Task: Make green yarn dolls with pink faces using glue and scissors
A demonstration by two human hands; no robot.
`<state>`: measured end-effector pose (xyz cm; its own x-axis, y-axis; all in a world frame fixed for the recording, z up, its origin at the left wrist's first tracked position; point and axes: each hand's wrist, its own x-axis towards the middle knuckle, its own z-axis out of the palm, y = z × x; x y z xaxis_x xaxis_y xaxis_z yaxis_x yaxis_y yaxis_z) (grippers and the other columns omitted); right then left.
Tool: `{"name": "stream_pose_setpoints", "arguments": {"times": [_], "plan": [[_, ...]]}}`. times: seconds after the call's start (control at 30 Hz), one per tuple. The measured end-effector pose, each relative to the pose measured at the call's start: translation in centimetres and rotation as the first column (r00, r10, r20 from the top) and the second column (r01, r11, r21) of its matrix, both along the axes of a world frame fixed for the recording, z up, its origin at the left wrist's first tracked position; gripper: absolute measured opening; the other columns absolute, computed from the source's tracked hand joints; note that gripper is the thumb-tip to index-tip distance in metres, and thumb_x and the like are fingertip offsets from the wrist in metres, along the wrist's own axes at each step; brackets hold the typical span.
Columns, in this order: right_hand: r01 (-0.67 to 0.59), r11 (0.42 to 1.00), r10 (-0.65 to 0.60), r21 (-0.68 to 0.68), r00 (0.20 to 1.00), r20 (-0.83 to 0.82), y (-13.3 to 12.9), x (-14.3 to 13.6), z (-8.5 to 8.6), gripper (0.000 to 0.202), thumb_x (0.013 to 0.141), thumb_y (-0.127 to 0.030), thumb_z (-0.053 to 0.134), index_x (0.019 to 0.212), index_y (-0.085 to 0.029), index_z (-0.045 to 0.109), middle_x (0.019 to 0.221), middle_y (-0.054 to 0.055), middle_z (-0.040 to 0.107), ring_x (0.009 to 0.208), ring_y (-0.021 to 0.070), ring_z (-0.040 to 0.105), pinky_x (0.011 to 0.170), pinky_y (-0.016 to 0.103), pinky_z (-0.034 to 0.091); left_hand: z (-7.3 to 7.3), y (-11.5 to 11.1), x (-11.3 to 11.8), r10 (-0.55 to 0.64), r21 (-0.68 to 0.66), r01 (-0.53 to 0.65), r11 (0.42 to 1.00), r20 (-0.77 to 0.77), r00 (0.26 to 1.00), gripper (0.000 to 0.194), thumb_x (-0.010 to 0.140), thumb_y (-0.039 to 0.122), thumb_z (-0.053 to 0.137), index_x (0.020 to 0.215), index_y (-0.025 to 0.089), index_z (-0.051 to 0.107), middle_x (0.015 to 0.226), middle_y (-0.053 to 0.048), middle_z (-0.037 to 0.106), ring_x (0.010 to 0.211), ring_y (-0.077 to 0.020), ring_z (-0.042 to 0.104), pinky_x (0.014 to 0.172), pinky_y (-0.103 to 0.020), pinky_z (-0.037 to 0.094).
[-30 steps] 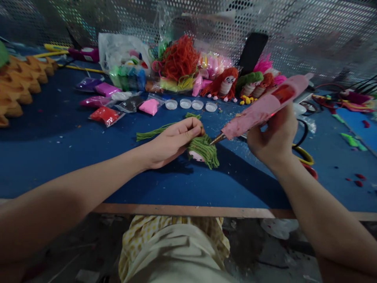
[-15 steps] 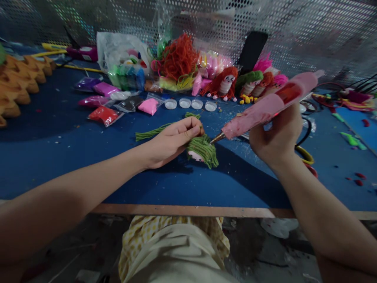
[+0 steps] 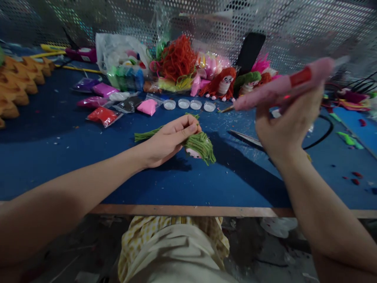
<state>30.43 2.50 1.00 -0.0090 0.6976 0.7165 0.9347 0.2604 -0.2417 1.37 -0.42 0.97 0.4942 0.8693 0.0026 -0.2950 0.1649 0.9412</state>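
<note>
My left hand (image 3: 173, 139) is closed on a small doll (image 3: 202, 146) with green yarn hair and a pale face, held just above the table. Loose green yarn strands (image 3: 147, 135) trail out to the left from behind that hand. A shiny clear patch shows on top of the doll's hair. My right hand (image 3: 288, 120) grips a pink glue gun (image 3: 273, 89), raised to the right with its nozzle pointing left, apart from the doll. Beneath the right hand lie scissors (image 3: 246, 137), their handles mostly hidden by it.
Small clear round dishes (image 3: 184, 103) stand in a row behind the doll. Bagged coloured clay (image 3: 103, 116) lies at left, near an orange egg tray (image 3: 20, 84). Finished dolls (image 3: 226, 82), red yarn (image 3: 178, 57) and a black phone (image 3: 250, 53) line the back.
The glue gun in my right hand has lifted up and to the right, its nozzle leaving the doll's hair. The scissors' blades have come into view. My left hand has barely moved.
</note>
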Motion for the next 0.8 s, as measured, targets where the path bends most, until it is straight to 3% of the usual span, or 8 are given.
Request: {"name": "stream_pose_setpoints", "arguments": {"times": [0.1, 0.17, 0.27, 0.33, 0.4, 0.5, 0.63, 0.8], "plan": [[0.203, 0.969, -0.196, -0.142, 0.979, 0.062, 1.8, 0.3, -0.5, 0.042, 0.083, -0.027, 0.061, 0.122, -0.01, 0.056, 0.127, 0.03, 0.061, 0.125, 0.0453, 0.058, 0.105, 0.064, 0.045, 0.0, -0.1, 0.1, -0.047, 0.019, 0.047, 0.999, -0.002, 0.999, 0.022, 0.093, 0.033, 0.074, 0.083, 0.017, 0.063, 0.081, 0.001, 0.058, 0.068, -0.0104, 0.048, 0.064, -0.023, 0.037], [0.222, 0.917, -0.189, -0.331, 0.973, 0.13, 2.7, 0.8, -1.0, 0.029, 0.08, -0.026, 0.065, 0.104, -0.011, 0.061, 0.108, 0.028, 0.069, 0.107, 0.0429, 0.065, 0.095, 0.06, 0.05, 0.0, -0.2, 0.2, -0.086, 0.019, 0.087, 0.996, -0.009, 0.996, 0.026, 0.091, 0.036, 0.077, 0.082, 0.017, 0.062, 0.081, 0.001, 0.059, 0.068, -0.0103, 0.048, 0.063, -0.024, 0.036], [0.193, 0.899, -0.14, -0.394, 0.977, 0.159, 2.9, 1.1, -1.2, 0.016, 0.08, -0.03, 0.069, 0.088, -0.016, 0.064, 0.092, 0.022, 0.07, 0.099, 0.0397, 0.066, 0.09, 0.058, 0.051, 0.0, -0.5, 0.3, -0.151, 0.002, 0.151, 0.988, -0.028, 0.988, 0.031, 0.087, 0.042, 0.081, 0.083, 0.017, 0.063, 0.082, 0.0, 0.059, 0.069, -0.0108, 0.047, 0.063, -0.024, 0.035], [0.104, 0.947, -0.068, -0.303, 0.99, 0.126, 2.0, 0.2, -0.5, 0.017, 0.086, -0.035, 0.068, 0.093, -0.02, 0.068, 0.101, 0.018, 0.071, 0.107, 0.0371, 0.064, 0.098, 0.06, 0.048, 0.0, -0.6, 0.2, -0.179, -0.001, 0.179, 0.984, -0.039, 0.983, 0.032, 0.087, 0.043, 0.081, 0.083, 0.017, 0.062, 0.082, 0.0, 0.059, 0.071, -0.0114, 0.048, 0.066, -0.024, 0.036], [-0.189, 0.977, 0.192, -0.099, 0.981, 0.022, 0.5, -1.6, 0.5, 0.016, 0.092, -0.041, 0.067, 0.097, -0.027, 0.074, 0.103, 0.011, 0.073, 0.106, 0.0318, 0.065, 0.102, 0.058, 0.048, 0.0, -0.7, 0.2, -0.205, 0.008, 0.205, 0.979, -0.047, 0.978, 0.032, 0.088, 0.043, 0.079, 0.083, 0.017, 0.062, 0.081, 0.0, 0.058, 0.073, -0.0116, 0.048, 0.068, -0.025, 0.036], [-0.58, 0.815, 0.579, -0.012, 0.815, -0.027, -1.9, -4.5, 1.4, 0.016, 0.093, -0.048, 0.07, 0.087, -0.036, 0.079, 0.08, 0.001, 0.074, 0.097, 0.028, 0.066, 0.097, 0.056, 0.052, -0.1, -0.7, 0.3, -0.252, 0.027, 0.253, 0.967, -0.052, 0.966, 0.03, 0.091, 0.04, 0.077, 0.084, 0.017, 0.06, 0.083, 0.0, 0.058, 0.075, -0.011, 0.049, 0.07, -0.024, 0.036], [-0.715, 0.693, 0.712, -0.086, 0.699, -0.071, -3.2, -6.0, 1.0, 0.012, 0.092, -0.045, 0.074, 0.094, -0.037, 0.083, 0.08, 0.002, 0.075, 0.105, 0.0277, 0.064, 0.096, 0.053, 0.052, -0.3, -0.6, 0.3, -0.287, 0.03, 0.289, 0.957, -0.06, 0.956, 0.024, 0.097, 0.035, 0.07, 0.088, 0.017, 0.058, 0.085, 0.002, 0.055, 0.074, -0.0092, 0.047, 0.068, -0.021, 0.035], [-0.778, 0.627, 0.768, -0.034, 0.626, -0.135, -3.0, -6.0, 0.3, 0.011, 0.091, -0.03, 0.077, 0.098, -0.035, 0.084, 0.08, 0.001, 0.076, 0.104, 0.0258, 0.061, 0.094, 0.049, 0.051, -0.5, -0.5, 0.2, -0.312, 0.016, 0.314, 0.949, -0.085, 0.946, 0.022, 0.101, 0.032, 0.064, 0.088, 0.016, 0.055, 0.08, 0.005, 0.051, 0.066, -0.0073, 0.04, 0.065, -0.021, 0.033]]}}
